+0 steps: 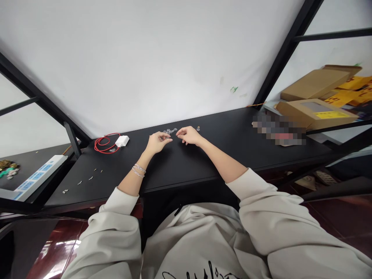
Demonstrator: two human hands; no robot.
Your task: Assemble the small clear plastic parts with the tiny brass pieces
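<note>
Over the far middle of the black table [186,162], my two hands face each other a short way apart. My left hand [157,142], with beaded bracelets [138,170] on its wrist, has its thumb and fingers drawn together. My right hand [189,136] is curled in a pinch as well. Whatever either one holds is too small to make out. Just behind the fingertips lies a cluster of small clear round pieces [171,130]. Beyond my right hand is another small clear piece with a brownish top [198,128].
A coiled red cable [101,145] and white charger [122,141] lie on the left, with several tiny pale pieces [91,178] nearer the front. A power strip [40,176] is farther left. Cardboard boxes [315,112] and a blurred-out item [279,130] are at right. A white wall stands behind.
</note>
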